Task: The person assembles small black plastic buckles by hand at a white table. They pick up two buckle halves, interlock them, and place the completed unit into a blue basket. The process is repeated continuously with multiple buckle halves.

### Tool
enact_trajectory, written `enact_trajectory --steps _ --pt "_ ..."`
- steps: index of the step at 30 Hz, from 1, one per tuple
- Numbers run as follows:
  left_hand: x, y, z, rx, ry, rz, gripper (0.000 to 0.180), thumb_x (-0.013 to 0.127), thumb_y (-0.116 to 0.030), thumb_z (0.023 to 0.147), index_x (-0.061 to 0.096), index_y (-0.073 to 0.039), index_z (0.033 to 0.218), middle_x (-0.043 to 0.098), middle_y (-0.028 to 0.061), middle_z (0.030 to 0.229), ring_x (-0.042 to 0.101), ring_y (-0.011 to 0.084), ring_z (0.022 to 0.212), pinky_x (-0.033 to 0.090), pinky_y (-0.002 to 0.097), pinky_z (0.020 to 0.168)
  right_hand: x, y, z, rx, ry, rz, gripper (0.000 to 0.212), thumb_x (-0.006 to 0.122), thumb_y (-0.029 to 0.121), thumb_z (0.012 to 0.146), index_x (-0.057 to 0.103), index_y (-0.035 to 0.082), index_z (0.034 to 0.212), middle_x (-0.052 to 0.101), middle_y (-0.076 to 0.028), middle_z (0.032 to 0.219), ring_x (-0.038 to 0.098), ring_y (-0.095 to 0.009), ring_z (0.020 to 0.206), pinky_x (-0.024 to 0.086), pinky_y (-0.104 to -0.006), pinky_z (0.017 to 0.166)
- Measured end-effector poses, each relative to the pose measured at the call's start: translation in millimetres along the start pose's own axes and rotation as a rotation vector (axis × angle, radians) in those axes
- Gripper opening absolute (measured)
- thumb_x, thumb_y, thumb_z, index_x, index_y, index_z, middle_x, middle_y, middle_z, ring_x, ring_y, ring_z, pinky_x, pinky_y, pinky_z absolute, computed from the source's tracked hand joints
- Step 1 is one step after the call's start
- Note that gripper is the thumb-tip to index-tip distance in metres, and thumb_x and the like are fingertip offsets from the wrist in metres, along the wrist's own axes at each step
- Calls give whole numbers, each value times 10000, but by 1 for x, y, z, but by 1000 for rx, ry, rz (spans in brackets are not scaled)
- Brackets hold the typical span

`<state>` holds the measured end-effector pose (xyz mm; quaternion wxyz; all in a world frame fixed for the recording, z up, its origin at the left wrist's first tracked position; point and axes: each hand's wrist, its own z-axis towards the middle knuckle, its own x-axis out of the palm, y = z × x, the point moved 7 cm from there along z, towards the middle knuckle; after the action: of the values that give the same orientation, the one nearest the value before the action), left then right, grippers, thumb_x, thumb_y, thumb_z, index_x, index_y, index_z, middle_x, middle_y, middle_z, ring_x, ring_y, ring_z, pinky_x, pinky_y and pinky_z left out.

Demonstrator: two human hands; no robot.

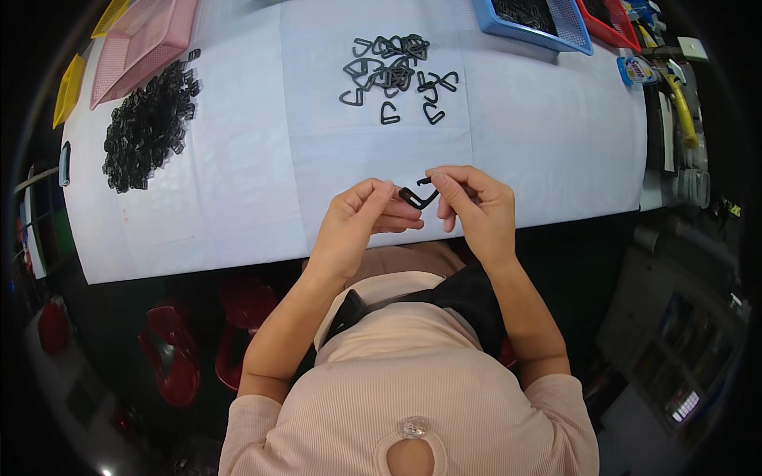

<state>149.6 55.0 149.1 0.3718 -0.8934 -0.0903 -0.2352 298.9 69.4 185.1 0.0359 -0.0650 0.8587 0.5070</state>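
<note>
Near the table's front edge, both hands meet around a black plastic hook [419, 200] with a slotted end. My right hand [476, 202] pinches the hook's curved tip between thumb and forefinger. At the slotted end, my left hand [361, 218] has its thumb and forefinger closed, with the other fingers bent beneath; their exact contact is partly hidden. Beyond the hands lies a loose pile of similar black hooks [393, 75], a few scattered at its near side. To the left spreads a dense heap of small black plastic buckle-like pieces [147, 131].
A pink basket [151, 44] and a yellow tray [69, 91] stand at the far left of the white-covered table [238, 190]. A blue basket [540, 40] of black parts and a red basket [615, 32] sit far right. Red stools [171, 357] are below left.
</note>
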Motion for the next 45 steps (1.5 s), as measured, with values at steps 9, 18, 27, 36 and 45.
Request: enact_trajectory --steps 9,18,27,36,45 --pt "5 -9 12 124 -75 73 250 571 -107 870 518 34 1070 660 159 911 642 196 835 491 329 838 -8 -11 5 -50 100 105 217 532 107 900 548 -9 1082 664 -102 847 655 -153 776 501 -235 671" --pt "5 -6 15 112 -66 95 277 564 -87 879 530 45 1121 669 140 875 641 168 841 482 273 804 -10 -17 15 -25 147 101 235 520 110 902 528 -14 1102 663 -99 825 655 -152 768 492 -229 671" --pt "8 -8 12 117 -83 169 291 559 -82 871 530 63 1123 662 154 879 642 205 834 477 319 822 -11 -19 17 -70 151 134 217 507 95 905 538 -14 1090 660 -91 826 634 -137 776 498 -241 693" --pt "7 -5 11 137 -59 194 313 562 -71 871 520 57 1153 655 142 897 636 195 832 474 304 807 -9 -18 15 -54 151 111 215 509 95 903 545 -9 1088 654 -90 838 624 -122 742 495 -234 674" --pt "14 9 15 113 3 247 283 565 -90 877 550 30 1132 585 41 716 617 109 674 470 201 651 -6 -28 14 13 179 125 191 534 84 888 557 4 1060 616 -47 753 567 -61 637 460 -192 592"
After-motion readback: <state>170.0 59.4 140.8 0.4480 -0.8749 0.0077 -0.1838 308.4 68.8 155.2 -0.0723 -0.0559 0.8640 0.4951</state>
